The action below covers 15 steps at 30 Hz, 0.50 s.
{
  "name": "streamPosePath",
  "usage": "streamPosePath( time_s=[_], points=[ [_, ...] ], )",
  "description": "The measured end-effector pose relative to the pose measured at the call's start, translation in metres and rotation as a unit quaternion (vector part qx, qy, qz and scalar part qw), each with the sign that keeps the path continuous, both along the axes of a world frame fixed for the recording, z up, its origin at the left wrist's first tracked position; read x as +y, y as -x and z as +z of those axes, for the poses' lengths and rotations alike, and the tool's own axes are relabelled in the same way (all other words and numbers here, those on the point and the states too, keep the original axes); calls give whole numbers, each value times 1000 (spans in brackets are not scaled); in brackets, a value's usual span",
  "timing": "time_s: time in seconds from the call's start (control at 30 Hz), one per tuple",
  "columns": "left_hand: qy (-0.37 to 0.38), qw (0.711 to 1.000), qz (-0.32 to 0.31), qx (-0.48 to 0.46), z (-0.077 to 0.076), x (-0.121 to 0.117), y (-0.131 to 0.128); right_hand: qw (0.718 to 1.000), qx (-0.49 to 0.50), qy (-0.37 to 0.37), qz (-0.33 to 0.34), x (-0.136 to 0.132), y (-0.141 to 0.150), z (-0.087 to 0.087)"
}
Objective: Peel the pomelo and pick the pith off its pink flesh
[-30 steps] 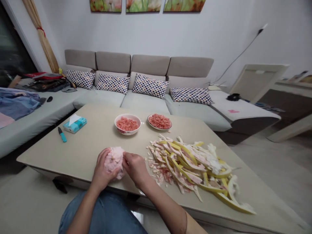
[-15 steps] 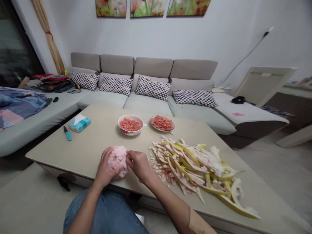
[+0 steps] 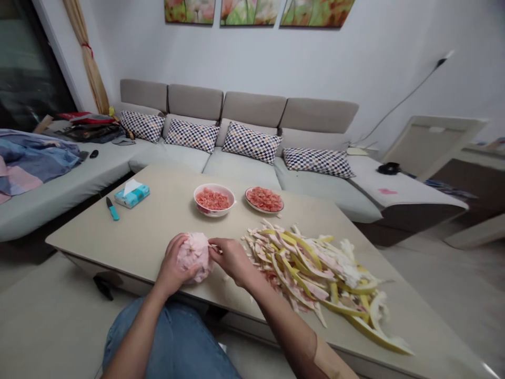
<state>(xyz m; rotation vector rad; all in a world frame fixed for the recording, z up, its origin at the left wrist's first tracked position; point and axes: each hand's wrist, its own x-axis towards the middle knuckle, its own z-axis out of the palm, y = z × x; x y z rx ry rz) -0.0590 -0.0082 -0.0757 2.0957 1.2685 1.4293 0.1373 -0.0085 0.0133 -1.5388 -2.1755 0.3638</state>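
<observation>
A peeled pomelo, round and pale pink with white pith on it, rests near the table's front edge. My left hand is wrapped around its left side, thumb across the front. At the pomelo's right side, my right hand is closed in a pinch, apparently on a bit of pith; the fingertips are partly hidden. To the right lies a big heap of yellow and white pomelo peel strips. Beyond my hands stand a white bowl and a dark-rimmed plate, both filled with pink pomelo pulp.
On the table's left are a blue tissue pack and a small knife with a turquoise handle. A grey sofa with checked cushions runs behind the table. Clothes lie on its left part.
My right hand has shifted slightly right and up, its fingertips at the pomelo's edge. The left hand keeps its hold. The whole view has turned a little.
</observation>
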Motion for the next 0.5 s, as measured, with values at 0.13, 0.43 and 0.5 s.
streamPosePath(
  time_s=[0.13,0.43,0.5],
  points=[
    [-4,1000,1,2,1,2,-1,997,-80,2,-6,10,4,5],
    [2,1000,-6,-8,-2,0,0,999,-38,-13,8,9,-2,-3],
    [1,1000,-15,-5,-3,0,1,998,-51,-12,30,8,-4,-2]
  ],
)
